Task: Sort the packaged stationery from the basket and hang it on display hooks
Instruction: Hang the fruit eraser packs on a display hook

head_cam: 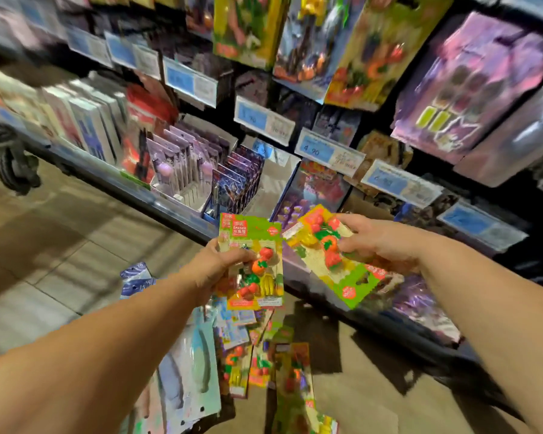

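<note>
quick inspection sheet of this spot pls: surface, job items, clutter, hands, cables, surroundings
surface: tiled floor
job's things: upright eraser pack in the left hand; tilted eraser pack in the right hand; neither on a hook yet
clutter: loose pile of packs below the hands; basket not made out
hands: each holds its pack, thumb on the front
cables: nothing seen
surroundings: shelf of boxed stationery, price tags, hanging packs above; much is blurred

Stocked shop shelves (113, 180), tan tiled floor (60, 245)
</note>
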A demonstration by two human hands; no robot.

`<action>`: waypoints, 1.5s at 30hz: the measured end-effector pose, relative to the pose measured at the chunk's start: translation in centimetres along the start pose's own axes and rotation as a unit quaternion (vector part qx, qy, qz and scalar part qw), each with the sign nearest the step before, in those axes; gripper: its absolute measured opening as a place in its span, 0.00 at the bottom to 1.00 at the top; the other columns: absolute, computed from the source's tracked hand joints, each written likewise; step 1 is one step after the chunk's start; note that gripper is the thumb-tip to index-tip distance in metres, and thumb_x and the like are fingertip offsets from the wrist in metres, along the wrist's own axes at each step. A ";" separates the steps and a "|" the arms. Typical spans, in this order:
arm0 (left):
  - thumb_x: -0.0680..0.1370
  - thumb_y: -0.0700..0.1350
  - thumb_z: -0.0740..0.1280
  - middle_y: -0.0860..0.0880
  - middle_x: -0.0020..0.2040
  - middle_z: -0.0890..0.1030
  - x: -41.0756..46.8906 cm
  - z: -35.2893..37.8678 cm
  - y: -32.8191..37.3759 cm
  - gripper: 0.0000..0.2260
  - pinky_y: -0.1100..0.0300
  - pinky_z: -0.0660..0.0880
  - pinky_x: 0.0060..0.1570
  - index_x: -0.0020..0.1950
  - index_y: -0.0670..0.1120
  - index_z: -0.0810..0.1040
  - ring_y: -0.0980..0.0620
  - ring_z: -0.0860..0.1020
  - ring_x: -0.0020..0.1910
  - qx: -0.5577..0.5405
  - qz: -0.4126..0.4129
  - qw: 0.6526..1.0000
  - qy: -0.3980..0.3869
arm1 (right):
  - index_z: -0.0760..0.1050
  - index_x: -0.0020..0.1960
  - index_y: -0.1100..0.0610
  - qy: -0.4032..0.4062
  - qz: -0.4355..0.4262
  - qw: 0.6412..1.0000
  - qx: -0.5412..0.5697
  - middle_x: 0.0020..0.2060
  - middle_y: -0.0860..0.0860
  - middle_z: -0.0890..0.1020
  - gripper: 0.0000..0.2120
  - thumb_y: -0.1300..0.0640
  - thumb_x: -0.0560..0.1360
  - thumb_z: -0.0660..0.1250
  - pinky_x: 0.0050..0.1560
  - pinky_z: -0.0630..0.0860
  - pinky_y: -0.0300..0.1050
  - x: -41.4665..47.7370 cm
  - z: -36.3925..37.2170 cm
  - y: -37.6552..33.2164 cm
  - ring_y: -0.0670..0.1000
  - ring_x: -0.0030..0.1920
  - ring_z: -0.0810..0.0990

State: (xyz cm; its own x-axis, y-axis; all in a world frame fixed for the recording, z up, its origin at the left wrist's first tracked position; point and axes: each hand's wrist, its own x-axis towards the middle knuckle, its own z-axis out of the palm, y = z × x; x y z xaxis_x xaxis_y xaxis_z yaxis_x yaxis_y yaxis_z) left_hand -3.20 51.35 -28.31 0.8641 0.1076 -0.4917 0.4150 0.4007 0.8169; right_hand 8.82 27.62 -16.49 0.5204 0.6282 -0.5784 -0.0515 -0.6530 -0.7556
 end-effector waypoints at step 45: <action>0.65 0.40 0.77 0.37 0.50 0.84 -6.6 9.3 11.6 0.24 0.50 0.81 0.41 0.59 0.38 0.76 0.40 0.84 0.44 -0.030 0.174 0.981 -0.082 | 0.75 0.45 0.57 0.340 -0.257 0.773 0.471 0.31 0.48 0.82 0.09 0.68 0.79 0.61 0.30 0.74 0.37 -5.8 1.9 -7.9 0.43 0.29 0.79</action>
State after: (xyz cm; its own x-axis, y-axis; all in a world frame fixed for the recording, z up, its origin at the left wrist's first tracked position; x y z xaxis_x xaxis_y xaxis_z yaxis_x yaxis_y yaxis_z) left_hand -1.42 46.86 -12.76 0.9868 0.1016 -0.1264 0.0727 0.4197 0.9047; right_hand 4.57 29.97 -7.72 0.9893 0.1259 -0.0736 -0.1191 0.4068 -0.9057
